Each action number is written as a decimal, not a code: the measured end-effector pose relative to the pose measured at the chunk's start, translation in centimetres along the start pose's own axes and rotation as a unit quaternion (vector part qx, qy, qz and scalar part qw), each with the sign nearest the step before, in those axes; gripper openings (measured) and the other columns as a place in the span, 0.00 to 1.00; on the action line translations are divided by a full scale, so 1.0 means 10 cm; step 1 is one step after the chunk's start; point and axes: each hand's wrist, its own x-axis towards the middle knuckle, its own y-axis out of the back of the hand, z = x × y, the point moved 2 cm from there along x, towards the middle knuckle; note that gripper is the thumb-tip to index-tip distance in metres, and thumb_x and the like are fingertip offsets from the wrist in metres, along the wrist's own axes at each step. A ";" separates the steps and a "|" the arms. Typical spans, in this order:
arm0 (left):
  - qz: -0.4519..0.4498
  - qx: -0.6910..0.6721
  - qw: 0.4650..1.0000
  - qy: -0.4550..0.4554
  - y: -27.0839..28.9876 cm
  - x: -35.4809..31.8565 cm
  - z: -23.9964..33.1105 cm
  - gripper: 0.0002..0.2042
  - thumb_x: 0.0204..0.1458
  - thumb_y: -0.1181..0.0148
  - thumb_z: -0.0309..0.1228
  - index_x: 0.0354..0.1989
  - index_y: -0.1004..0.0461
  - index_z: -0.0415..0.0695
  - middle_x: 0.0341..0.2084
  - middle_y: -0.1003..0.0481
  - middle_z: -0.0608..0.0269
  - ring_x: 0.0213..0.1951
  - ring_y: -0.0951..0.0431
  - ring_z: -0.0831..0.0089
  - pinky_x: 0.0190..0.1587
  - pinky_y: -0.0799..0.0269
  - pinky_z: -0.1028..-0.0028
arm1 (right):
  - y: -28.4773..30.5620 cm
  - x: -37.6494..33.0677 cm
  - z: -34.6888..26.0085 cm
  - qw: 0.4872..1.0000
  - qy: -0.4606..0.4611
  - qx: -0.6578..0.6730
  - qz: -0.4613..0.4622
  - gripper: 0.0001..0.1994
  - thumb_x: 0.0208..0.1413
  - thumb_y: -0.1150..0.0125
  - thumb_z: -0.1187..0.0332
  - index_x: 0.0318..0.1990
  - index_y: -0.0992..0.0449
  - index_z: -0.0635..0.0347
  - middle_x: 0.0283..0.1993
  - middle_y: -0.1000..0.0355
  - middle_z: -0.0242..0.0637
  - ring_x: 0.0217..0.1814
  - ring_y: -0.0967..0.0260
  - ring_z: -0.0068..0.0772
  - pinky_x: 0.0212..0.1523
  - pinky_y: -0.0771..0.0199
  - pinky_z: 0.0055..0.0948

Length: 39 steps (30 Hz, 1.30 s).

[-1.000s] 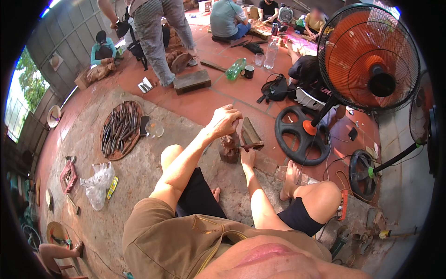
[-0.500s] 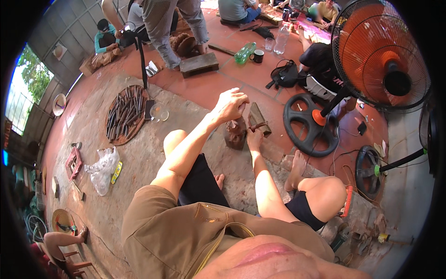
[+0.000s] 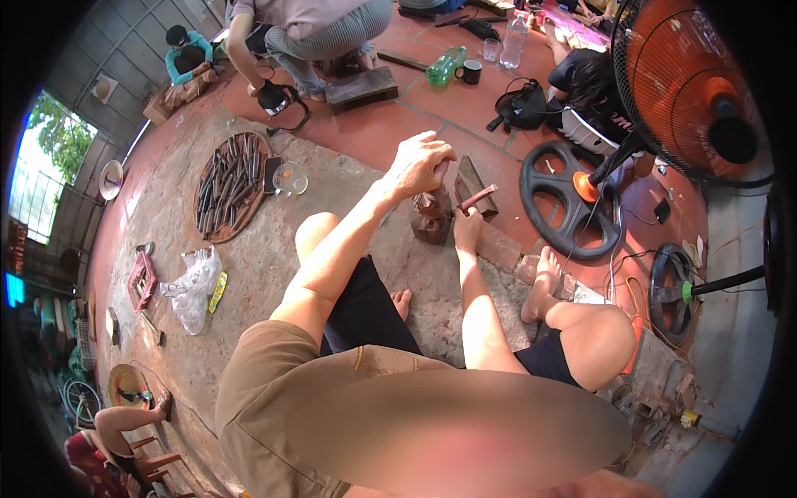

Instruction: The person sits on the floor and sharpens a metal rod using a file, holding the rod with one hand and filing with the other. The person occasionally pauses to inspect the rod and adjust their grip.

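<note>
Brown wood, the carving [image 3: 431, 224] stands on the concrete floor [image 3: 274, 257] between the hands. Compared with half a second ago, the far person in striped trousers [image 3: 344, 35] now crouches, and the reddish stick [image 3: 479, 197] slants more steeply toward the far right. The right hand [image 3: 468, 229] curls its fingers around it; the left hand [image 3: 420, 168] arches above the carving, fingers bent, any grip unclear.

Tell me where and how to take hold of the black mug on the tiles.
Best gripped, I'd judge, around its body from the right: the black mug stands upright, and its handle faces the green plastic bottle lying close on its left.
</note>
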 end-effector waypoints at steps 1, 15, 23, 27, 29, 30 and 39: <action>-0.001 0.004 1.000 0.004 0.00 -0.01 -0.01 0.07 0.36 0.41 0.21 0.27 0.25 0.44 0.24 0.24 0.63 0.31 0.24 0.62 0.43 0.29 0.67 | 0.00 0.03 0.02 1.000 0.007 -0.014 -0.009 0.12 0.47 0.35 0.70 0.29 0.25 0.74 0.23 0.27 0.46 0.26 0.30 0.34 0.32 0.33 0.36; 0.016 0.011 1.000 -0.014 -0.07 0.07 0.00 0.06 0.37 0.39 0.23 0.26 0.24 0.45 0.23 0.24 0.63 0.30 0.25 0.63 0.35 0.28 0.69 | -0.13 0.43 -0.01 0.982 0.089 -0.168 -0.002 0.17 0.44 0.36 0.58 0.29 0.24 0.67 0.30 0.26 0.55 0.36 0.27 0.59 0.36 0.30 0.48; 0.032 0.027 0.999 -0.023 -0.09 -0.02 -0.12 0.06 0.38 0.38 0.26 0.27 0.21 0.49 0.25 0.22 0.66 0.30 0.24 0.67 0.34 0.26 0.70 | 0.07 -0.26 0.04 0.999 -0.047 0.025 -0.011 0.15 0.43 0.33 0.61 0.29 0.21 0.68 0.30 0.24 0.53 0.37 0.25 0.51 0.39 0.29 0.40; -0.004 0.024 1.000 -0.005 0.00 0.08 0.11 0.07 0.45 0.40 0.21 0.31 0.20 0.46 0.28 0.21 0.66 0.33 0.22 0.69 0.38 0.26 0.75 | 0.00 -0.19 0.07 0.996 -0.062 0.062 0.012 0.14 0.43 0.34 0.63 0.30 0.21 0.69 0.27 0.24 0.51 0.32 0.25 0.48 0.36 0.30 0.40; -0.005 0.024 1.000 -0.009 0.08 0.08 0.11 0.07 0.45 0.40 0.21 0.31 0.20 0.45 0.28 0.21 0.66 0.33 0.22 0.70 0.38 0.26 0.75 | -0.08 -0.12 0.06 0.993 -0.044 0.106 -0.010 0.14 0.43 0.34 0.64 0.30 0.22 0.69 0.26 0.25 0.51 0.30 0.25 0.46 0.34 0.30 0.39; -0.005 0.013 1.000 -0.013 0.02 0.08 0.10 0.07 0.45 0.40 0.21 0.31 0.20 0.45 0.28 0.21 0.66 0.33 0.22 0.70 0.38 0.26 0.75 | -0.05 -0.10 0.07 0.995 -0.037 0.094 -0.017 0.10 0.47 0.36 0.71 0.31 0.22 0.73 0.22 0.27 0.35 0.26 0.35 0.18 0.28 0.33 0.25; -0.015 -0.005 1.000 0.001 -0.04 0.08 0.09 0.07 0.45 0.41 0.19 0.31 0.20 0.44 0.28 0.20 0.66 0.32 0.22 0.71 0.38 0.27 0.75 | 0.00 0.15 0.01 0.998 -0.016 0.059 -0.002 0.15 0.41 0.31 0.62 0.26 0.22 0.70 0.24 0.26 0.53 0.28 0.25 0.48 0.31 0.30 0.40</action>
